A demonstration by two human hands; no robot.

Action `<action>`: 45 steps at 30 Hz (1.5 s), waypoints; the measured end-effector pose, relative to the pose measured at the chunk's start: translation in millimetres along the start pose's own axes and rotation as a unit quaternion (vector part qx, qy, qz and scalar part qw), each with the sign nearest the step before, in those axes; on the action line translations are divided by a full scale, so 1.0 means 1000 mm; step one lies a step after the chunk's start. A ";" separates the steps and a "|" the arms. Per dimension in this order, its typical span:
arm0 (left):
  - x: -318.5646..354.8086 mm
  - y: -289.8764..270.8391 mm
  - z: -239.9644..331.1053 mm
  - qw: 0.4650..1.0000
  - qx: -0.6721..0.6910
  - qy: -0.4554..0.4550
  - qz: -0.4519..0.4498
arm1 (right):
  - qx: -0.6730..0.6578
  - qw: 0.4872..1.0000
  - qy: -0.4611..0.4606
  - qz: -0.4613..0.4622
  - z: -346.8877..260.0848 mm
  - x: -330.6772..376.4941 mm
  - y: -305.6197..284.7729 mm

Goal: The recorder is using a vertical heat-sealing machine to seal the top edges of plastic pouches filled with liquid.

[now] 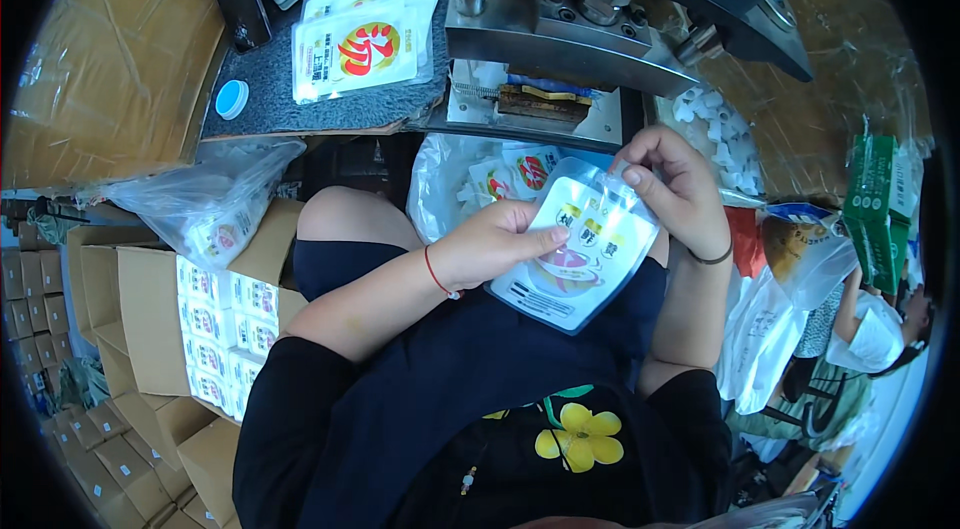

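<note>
Over my lap I hold a flat white plastic pouch with rounded corners, a clear border and a printed bowl on its front. My left hand grips its left side, the thumb lying across the front. At the pouch's upper right end, my right hand has its thumb and bent fingers pinched on the clear edge. Whether anything small is between those fingers is hidden. Just beyond the pouch, a clear plastic bag holds several printed pouches with red and yellow marks.
A metal press stands ahead. Left of it, a grey mat bears stacked printed pouches, a phone and a blue-topped round cap. An open carton of white packs is at left, white plastic bits at right. Another person sits far right.
</note>
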State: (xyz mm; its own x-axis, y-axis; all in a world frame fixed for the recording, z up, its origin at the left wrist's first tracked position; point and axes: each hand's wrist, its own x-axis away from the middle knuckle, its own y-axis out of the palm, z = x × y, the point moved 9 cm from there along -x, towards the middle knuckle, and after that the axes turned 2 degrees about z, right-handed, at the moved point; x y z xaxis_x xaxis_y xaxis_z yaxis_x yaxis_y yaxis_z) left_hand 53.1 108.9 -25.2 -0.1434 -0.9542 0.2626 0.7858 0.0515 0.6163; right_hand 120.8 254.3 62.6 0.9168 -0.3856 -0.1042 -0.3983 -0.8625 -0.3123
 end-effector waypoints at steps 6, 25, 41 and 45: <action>-0.003 -0.022 0.011 0.999 0.000 0.030 0.028 | 0.473 0.854 0.011 0.217 -0.008 0.001 -0.068; 0.069 -0.104 0.126 0.377 -0.830 0.234 0.337 | 0.462 0.827 -0.045 0.317 0.010 0.032 -0.076; 0.020 -0.030 0.025 0.981 -0.124 0.074 0.131 | 0.305 0.936 -0.157 0.077 -0.070 -0.014 0.034; 0.009 -0.006 0.005 0.998 -0.063 0.001 0.022 | 0.191 0.980 -0.049 -0.016 -0.047 -0.003 0.031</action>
State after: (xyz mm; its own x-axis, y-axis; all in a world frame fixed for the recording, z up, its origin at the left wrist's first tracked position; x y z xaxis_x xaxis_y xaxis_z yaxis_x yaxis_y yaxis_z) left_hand 44.4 101.0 -23.0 -0.1059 -0.9527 0.2847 0.8610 0.0554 0.5055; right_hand 104.0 213.0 97.7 0.9345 -0.3107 -0.1739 -0.3464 -0.6808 -0.6453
